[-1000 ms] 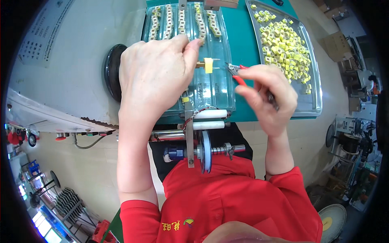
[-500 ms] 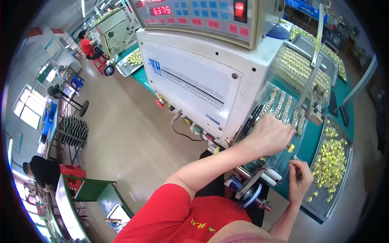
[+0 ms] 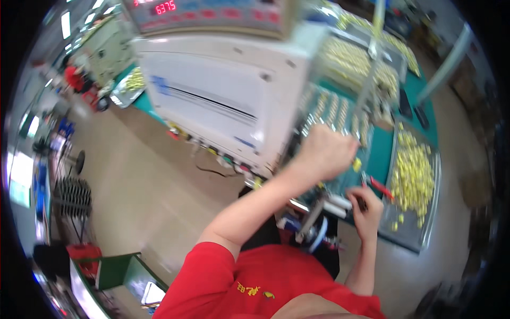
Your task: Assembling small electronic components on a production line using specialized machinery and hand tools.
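Red-handled cutters [image 3: 378, 186] sit gripped in right hand [image 3: 366, 210].

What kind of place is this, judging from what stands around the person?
Most likely a factory floor for small parts. A large white machine with a red digital counter stands on the bench, a metal tray holds many small yellow parts, and the right hand holds a red-handled tool.

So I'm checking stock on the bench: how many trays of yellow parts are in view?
3: one tray right of the right hand, one behind the white machine, one far left. Blur may hide more.
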The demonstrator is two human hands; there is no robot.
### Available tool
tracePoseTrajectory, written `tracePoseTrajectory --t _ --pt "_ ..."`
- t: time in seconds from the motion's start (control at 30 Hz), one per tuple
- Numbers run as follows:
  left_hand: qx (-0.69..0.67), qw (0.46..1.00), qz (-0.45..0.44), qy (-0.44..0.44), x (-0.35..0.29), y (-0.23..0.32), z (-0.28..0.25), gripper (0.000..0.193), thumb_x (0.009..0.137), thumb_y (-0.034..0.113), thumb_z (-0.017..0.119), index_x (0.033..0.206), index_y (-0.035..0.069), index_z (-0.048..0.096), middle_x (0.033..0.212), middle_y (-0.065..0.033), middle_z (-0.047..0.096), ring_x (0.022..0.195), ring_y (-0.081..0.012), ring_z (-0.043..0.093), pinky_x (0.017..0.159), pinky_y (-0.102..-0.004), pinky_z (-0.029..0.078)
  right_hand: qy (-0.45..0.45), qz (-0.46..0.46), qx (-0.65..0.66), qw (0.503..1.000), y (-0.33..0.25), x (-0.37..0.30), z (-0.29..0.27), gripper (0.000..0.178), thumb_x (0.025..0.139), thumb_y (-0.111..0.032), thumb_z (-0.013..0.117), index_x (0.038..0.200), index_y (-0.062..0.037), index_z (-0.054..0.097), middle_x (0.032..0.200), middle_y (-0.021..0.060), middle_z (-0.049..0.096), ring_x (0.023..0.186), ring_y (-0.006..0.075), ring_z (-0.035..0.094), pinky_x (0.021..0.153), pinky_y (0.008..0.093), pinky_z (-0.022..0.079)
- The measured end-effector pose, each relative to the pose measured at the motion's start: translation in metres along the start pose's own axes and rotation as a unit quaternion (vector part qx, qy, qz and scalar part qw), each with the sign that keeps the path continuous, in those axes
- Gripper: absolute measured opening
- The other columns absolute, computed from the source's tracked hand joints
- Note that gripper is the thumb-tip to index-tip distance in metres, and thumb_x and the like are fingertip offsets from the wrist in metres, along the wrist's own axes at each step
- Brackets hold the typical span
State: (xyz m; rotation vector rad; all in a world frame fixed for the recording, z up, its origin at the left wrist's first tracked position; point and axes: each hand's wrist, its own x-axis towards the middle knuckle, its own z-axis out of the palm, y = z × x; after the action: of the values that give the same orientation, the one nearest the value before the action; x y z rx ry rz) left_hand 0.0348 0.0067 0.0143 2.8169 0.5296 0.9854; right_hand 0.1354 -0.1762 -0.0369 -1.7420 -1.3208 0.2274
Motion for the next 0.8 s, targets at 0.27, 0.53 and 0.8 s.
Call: tracePoseTrajectory --t 0.27,0.53,0.8 --pt "0.054 0.989 -0.086 -0.11 0.009 -0.003 -0.022 0.024 0.094 0.031 0.053 0.093 0.011 0.067 0.069 -0.0082 0.066 0.067 -0.0281 0.067 0.062 -0.0413 0.051 -0.012 0.008 0.038 0.999 -0.013 0.012 0.001 0.015 0.081 0.004 0.067 0.095 -0.0016 0.066 0.082 0.0104 0.065 0.07 0.0196 0.061 0.061 0.0296 0.047" --pt "-0.07 0.982 0.157 0.075 -0.03 -0.007 -0.012 0.037 0.067 0.009 0.074 0.102 0.013 0.063 0.099 -0.0011 0.06 0.098 -0.0217 0.059 0.085 -0.0374 0.044 0.056 0.073 0.094 0.991 -0.011 0.006 -0.009 0.038 0.093 -0.031 0.065 0.116 -0.0022 0.057 0.067 -0.0038 0.043 0.061 0.0036 0.037 0.054 0.021 0.029" --pt "-0.089 0.969 0.171 0.154 -0.026 -0.011 0.006 0.03 0.063 0.005 0.075 0.089 0.015 0.064 0.089 0.0026 0.061 0.088 -0.0181 0.061 0.078 -0.0346 0.046 0.1 0.023 0.064 0.993 0.0 0.014 -0.012 0.035 0.099 -0.035 0.053 0.108 -0.0016 0.054 0.082 0.0033 0.051 0.069 0.0089 0.044 0.066 0.0239 0.04"
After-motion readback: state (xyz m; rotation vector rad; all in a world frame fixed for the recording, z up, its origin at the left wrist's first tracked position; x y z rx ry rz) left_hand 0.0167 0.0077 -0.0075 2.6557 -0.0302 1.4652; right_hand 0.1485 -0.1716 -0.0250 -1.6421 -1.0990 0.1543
